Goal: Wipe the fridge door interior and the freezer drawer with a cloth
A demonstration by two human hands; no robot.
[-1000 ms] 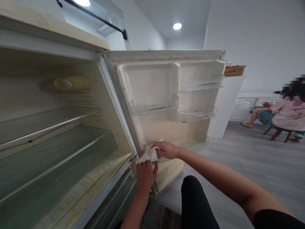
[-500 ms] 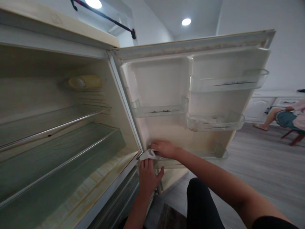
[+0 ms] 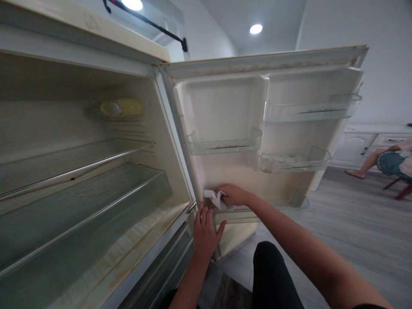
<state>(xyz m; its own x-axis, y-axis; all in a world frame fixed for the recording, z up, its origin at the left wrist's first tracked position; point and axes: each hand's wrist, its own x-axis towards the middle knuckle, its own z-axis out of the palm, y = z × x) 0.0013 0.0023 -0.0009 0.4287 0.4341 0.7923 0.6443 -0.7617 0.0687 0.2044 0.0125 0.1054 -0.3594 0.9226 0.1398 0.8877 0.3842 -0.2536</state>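
Head view, cloth: the crumpled white cloth point(image 3: 213, 198) is bunched near the lower hinge-side corner of the cream-white plastic inner door point(image 3: 222, 103), just above the door's bottom edge.
Right hand: your right hand point(image 3: 235, 195) pinches that cloth between bent fingers, its arm reaching in from the right across the lower part of the door.
Left hand: your left hand point(image 3: 206, 231) is spread, thumb out from the fingers, with nothing seen in its grip; its fingertips are just below the cloth, by the same corner. You cannot tell whether they press on the door.
Door bins: a clear plastic bin point(image 3: 225, 148) sits on the hinge side at mid-height; towards the free edge there are a clear upper bin point(image 3: 313, 112) and a clear lower bin point(image 3: 296, 164). A clear bottom rail point(image 3: 286, 204) runs along the bottom edge.
Fridge: to your left stands the cream, yellow-stained fridge point(image 3: 128, 43), its door swung wide. Inside are a metal-edged upper glass shelf point(image 3: 74, 156), a metal-edged lower glass shelf point(image 3: 80, 201) and, near the upper back corner, a yellowish rounded fitting point(image 3: 130, 107).
Knee: your black-clad knee point(image 3: 268, 266) is below the door, above the grey wood-look floor point(image 3: 347, 219).
Far right: a seated person point(image 3: 391, 163) in blue shorts is partly cut off by the frame, near white panelled cabinets point(image 3: 350, 146).
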